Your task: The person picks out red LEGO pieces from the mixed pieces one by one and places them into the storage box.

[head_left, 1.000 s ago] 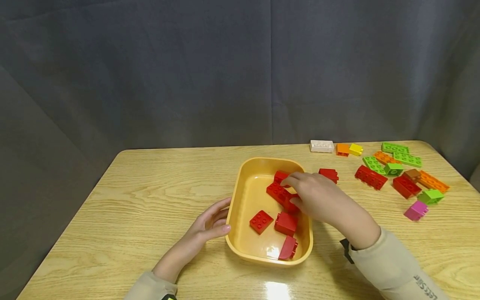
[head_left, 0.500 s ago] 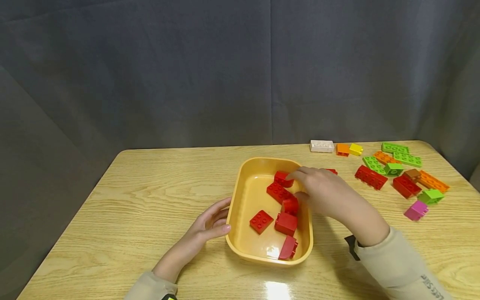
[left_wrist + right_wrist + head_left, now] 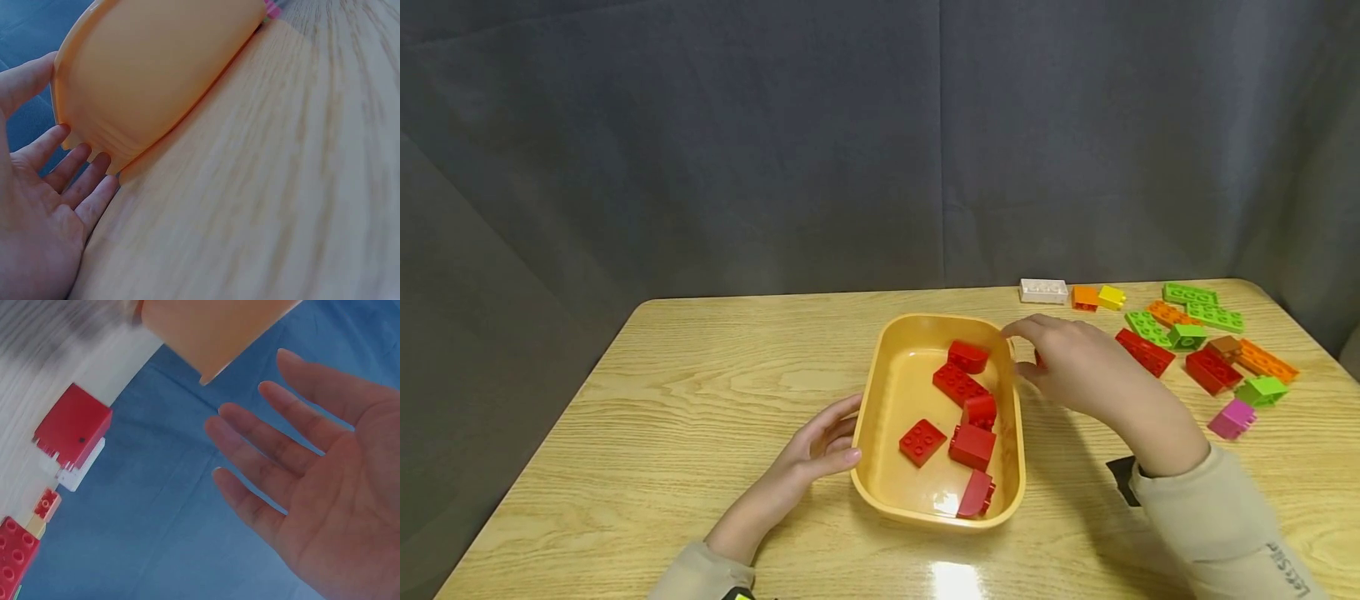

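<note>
Hovering right grip (image 3: 1082,362), gap to tray rim (image 3: 1020,450), left grip (image 3: 820,442) touching opposite edge (image 3: 872,375).

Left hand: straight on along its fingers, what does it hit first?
Most likely the outer wall of the yellow plastic tray: the left hand's fingertips are right at it, apparently touching, though exact contact is hard to judge.

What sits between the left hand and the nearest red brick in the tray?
The wall of the tray, then a bare stretch of its floor. The head view shows this: left hand outside, red brick inside.
</note>
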`<state>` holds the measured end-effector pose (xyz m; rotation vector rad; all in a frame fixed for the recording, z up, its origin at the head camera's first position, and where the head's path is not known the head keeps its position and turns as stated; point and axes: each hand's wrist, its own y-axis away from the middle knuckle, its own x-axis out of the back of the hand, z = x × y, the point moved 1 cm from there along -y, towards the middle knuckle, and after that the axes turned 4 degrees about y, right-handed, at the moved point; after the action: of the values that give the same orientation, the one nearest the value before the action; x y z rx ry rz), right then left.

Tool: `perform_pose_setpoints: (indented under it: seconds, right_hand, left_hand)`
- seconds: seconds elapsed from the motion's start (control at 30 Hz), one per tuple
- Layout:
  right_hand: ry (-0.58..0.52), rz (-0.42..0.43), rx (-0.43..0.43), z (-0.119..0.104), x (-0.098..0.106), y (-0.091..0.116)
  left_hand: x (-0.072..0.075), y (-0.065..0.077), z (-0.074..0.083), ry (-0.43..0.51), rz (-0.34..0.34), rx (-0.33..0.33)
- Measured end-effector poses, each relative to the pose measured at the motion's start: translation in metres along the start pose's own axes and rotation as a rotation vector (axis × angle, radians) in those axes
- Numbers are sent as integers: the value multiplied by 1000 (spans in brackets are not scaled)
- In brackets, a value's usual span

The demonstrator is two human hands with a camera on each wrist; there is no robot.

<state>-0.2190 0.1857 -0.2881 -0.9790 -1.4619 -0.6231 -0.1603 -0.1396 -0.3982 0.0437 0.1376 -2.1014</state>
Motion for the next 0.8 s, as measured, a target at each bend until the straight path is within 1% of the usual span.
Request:
perform_pose_setpoints:
  seconds: [0.33, 0.57, 0.67, 0.8]
  right_hand:
    - [-25, -55, -57, 14, -1, -2]
    - [-51, -112, -133, 27, -7, -4]
    - [-48, -110, -137, 31, -9, -4]
    - [-35, -95, -118, 35, -12, -5]
  left_hand:
    - [-1, 0, 1, -9, -14, -4]
    - [-1, 0, 1, -11, -7, 5]
    - [-1, 0, 1, -9, -6, 5]
    - [-1, 0, 2, -3, -6, 1]
